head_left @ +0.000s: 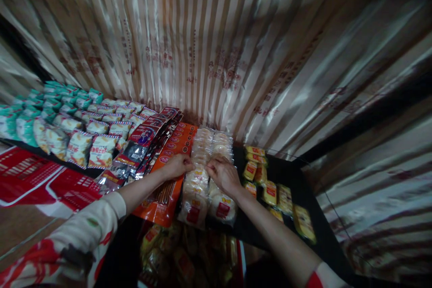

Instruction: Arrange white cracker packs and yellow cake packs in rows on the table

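Two rows of clear packets of round pale biscuits (193,209) stand on the black table in front of me. My left hand (177,165) is closed in a pinch at the left edge of a packet in the left row. From the other side, my right hand (223,174) reaches over the right row, its fingers curled closed at the same packet (199,172). The fingertips are small and partly hidden. Directly beside the rows, orange flat packs (168,204) lie under my left forearm.
Dark red and black packets (145,137), white snack bags (79,146) and green bags (25,123) fill the table's left side. Yellow packets (270,192) lie scattered right. Below the front edge sits a box of wrapped yellow packets (184,261). A striped curtain (209,45) hangs behind.
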The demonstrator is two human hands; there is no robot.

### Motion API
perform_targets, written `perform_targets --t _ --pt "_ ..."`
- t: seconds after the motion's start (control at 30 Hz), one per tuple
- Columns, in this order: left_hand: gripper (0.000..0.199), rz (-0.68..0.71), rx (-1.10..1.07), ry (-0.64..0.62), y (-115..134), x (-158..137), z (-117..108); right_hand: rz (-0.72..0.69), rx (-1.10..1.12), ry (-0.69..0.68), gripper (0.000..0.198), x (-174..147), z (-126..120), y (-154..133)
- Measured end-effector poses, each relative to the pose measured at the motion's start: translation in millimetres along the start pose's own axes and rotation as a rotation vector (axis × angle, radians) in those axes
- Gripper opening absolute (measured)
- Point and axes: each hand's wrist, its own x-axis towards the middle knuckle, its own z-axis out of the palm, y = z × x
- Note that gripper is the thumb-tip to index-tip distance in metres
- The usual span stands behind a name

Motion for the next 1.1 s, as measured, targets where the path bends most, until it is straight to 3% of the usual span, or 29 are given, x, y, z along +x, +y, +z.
perform_targets --t 0.13,0.3,0.47,0.67,0.87,1.03,1.1 --pt "0.016 -0.044 0.035 0.069 -0.4 3.0 3.4 -0.036 0.083 0.059 0.015 -5.1 -2.4 3.4" --pt "0.017 -0.04 0.041 0.109 -0.1 2.1 9.1 -0.155 0.085 -0.069 0.018 -11.5 -9.0 0.7" --pt "0.017 -0.05 0.033 0.117 0.9 0.6 10.2 -0.126 0.078 -0.113 0.016 -10.3 -7.1 -7.8" --pt "0.026 -0.08 0.002 0.196 -2.7 -10.1 4.8 -0.052 0.039 -0.044 0.017 -11.3 -6.1 -10.9" --pt "0.017 -0.027 0.034 0.037 -6.5 -25.9 5.6 -0.021 0.017 -0.047 0.016 -14.3 -3.3 -11.5" --pt "0.014 -0.035 0.011 0.077 -4.1 -23.7 11.8 -0.042 0.02 0.054 0.013 -20.5 -4.7 -9.8" --pt "0.013 -0.046 -0.007 0.095 -2.6 -23.0 13.4 -0.08 0.025 0.034 0.017 -24.8 -7.8 -10.0"
